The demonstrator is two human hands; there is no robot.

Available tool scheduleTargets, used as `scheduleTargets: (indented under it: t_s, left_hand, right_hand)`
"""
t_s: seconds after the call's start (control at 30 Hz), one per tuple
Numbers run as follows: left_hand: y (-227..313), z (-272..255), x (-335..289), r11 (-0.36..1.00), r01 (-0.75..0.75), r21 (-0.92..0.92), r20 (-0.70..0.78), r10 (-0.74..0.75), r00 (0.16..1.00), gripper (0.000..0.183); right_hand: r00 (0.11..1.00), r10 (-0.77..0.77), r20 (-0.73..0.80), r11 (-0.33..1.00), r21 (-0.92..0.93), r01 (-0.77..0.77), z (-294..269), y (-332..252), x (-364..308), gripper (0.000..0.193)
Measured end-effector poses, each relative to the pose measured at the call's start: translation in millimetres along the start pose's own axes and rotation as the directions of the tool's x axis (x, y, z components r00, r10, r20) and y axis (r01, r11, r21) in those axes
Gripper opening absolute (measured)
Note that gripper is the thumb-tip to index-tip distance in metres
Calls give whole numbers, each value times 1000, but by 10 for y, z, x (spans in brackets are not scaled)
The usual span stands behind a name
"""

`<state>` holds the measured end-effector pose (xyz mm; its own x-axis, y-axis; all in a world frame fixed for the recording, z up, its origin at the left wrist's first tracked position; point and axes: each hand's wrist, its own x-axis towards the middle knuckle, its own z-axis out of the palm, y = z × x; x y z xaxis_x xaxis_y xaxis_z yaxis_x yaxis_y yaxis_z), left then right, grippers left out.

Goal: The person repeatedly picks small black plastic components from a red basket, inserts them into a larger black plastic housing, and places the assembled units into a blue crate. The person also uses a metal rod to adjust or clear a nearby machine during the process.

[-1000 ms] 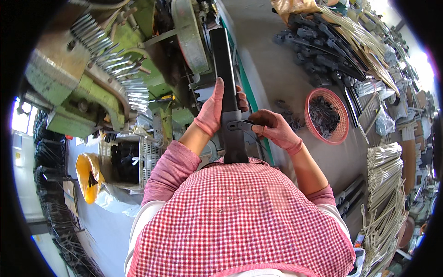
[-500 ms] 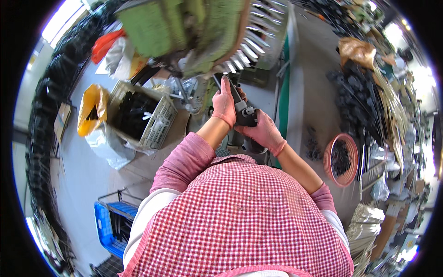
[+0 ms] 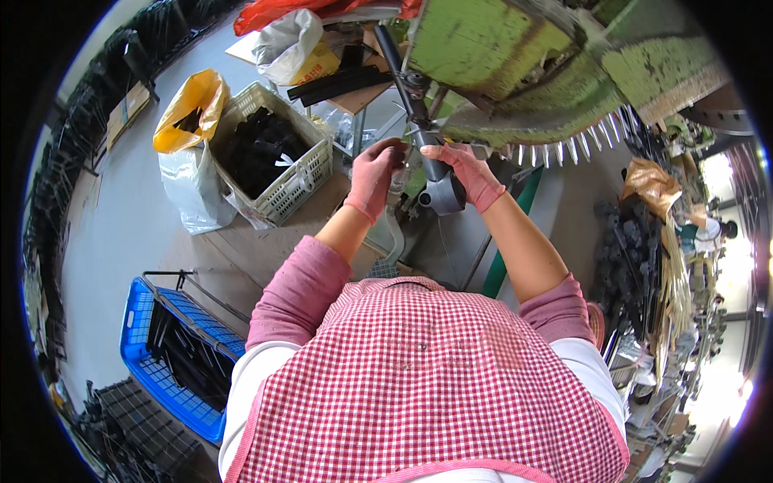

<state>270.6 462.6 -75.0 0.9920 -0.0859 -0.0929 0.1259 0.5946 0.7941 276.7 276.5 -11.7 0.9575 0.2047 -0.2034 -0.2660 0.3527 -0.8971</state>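
My right hand point(image 3: 471, 177), in a pink fingerless glove, grips a black tube part point(image 3: 435, 167) with its thumb laid across the tube. The part's lower end widens into a rounded black housing, and its long shaft runs up and away past a clamp-like joint. Just left of the tube, my left hand point(image 3: 374, 181), gloved likewise, has its dark-tipped fingers curled together. Whether anything small is between them cannot be made out. Both hands are in front of a worn green machine point(image 3: 499, 52).
Left of the machine stand a pale plastic crate point(image 3: 278, 205) of black parts, a yellow-and-white bag point(image 3: 181, 161) and a white sack point(image 3: 286, 44). A blue basket point(image 3: 137, 322) sits lower left. Metal prongs point(image 3: 564, 151) line the machine's lower edge. Black parts point(image 3: 628, 258) are heaped right.
My view has swung left, so the machine appears farther right. My left hand has come off the black part, which my right hand now grips higher, by the tube.
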Motion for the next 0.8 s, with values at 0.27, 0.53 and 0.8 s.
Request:
scheduleTargets:
  t_s: [0.27,0.53,0.8]
  left_hand:
    - [549,103,606,771,286,570,-27,-330,944,52]
    - [348,-532,913,836,469,285,-83,-465,881,38]
    - [434,-631,1318,840,443,313,-135,-422,897,32]
  right_hand:
    - [995,94,32,904,-421,-71,278,-144,47,42]
    - [986,-84,-141,107,-986,-132,327,117,143,81]
    - [979,-56,-197,213,-960,-181,218,211,143,90]
